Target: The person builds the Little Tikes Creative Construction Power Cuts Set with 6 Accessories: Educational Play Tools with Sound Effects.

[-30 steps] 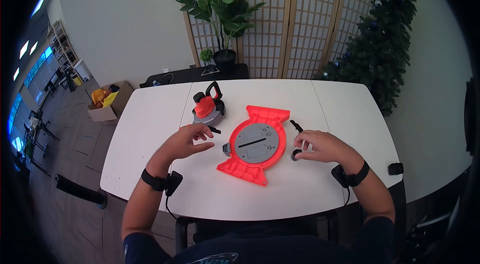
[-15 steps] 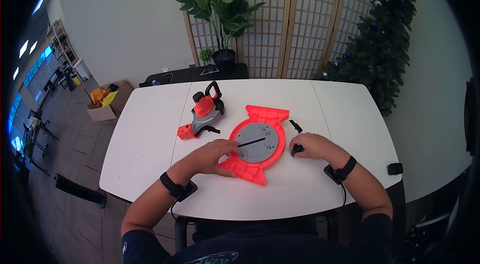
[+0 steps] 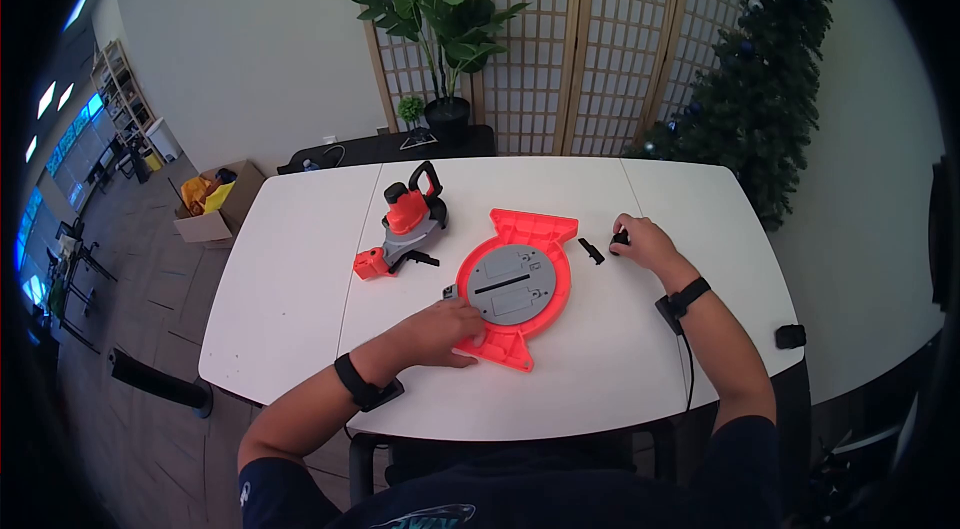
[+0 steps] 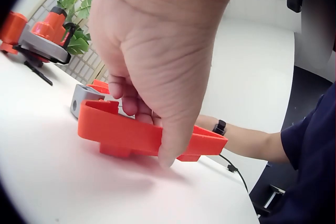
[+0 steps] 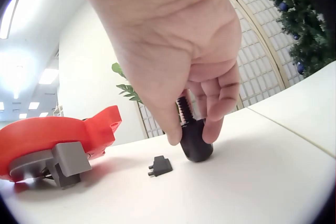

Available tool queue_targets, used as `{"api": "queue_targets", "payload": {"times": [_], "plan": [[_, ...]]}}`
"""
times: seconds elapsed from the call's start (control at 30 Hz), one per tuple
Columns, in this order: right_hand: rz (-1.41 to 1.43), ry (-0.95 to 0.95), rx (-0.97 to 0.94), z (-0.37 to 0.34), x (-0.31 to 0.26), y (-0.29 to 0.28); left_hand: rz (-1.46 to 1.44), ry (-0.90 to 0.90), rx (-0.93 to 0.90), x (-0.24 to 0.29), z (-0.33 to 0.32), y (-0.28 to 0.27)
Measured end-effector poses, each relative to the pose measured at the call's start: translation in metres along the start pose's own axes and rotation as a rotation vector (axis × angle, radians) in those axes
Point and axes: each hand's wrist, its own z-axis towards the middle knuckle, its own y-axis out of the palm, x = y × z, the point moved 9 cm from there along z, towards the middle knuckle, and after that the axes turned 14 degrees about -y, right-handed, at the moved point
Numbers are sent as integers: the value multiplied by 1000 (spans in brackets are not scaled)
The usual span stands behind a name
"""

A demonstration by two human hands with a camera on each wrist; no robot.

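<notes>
On white table (image 3: 290, 269), your left hand (image 3: 435, 332) grips orange plastic base with round grey plate (image 3: 535, 225), thumb outside, fingers curled inside; your right hand (image 3: 650, 243) pinches black threaded knob (image 5: 195, 141). Black clip (image 3: 591, 251), orange-grey saw unit (image 3: 405, 214) lie apart from base, unattached.
</notes>
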Motion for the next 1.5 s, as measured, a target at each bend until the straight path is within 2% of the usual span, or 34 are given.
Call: {"api": "queue_targets", "payload": {"times": [0.3,0.37,0.4,0.47,0.5,0.57,0.6,0.67,0.8,1.17,1.2,1.27,1.5], "plan": [[-68,10,-68,3,-2,6,-56,-31,-87,-5,4,9],[-230,-197,29,3,-22,-2,-64,-33,-85,-5,4,9],[-231,-197,30,3,-23,-1,-67,-21,-61,-5,3,7],[-178,-311,95,4,-47,-7,-70,-10,-36,-5,2,5],[-178,-312,95,6,-54,-7,-86,8,-24,-5,2,4],[89,-265,29,12,-64,2,-103,26,-13,-4,1,3],[89,-265,29,11,-71,2,-105,23,-5,-2,0,1],[280,-265,3,9,-85,7,-106,20,4,-1,-1,-2],[236,-295,-56,12,-97,13,-102,65,69,2,-2,-7],[391,-315,43,24,-78,34,-68,101,138,5,-8,-15],[390,-315,43,24,-76,33,-37,107,199,7,-11,-20],[533,-189,59,24,-67,27,-4,110,262,11,-17,-29],[542,-226,149,23,-65,-1,53,74,501,9,-28,-57]]}}
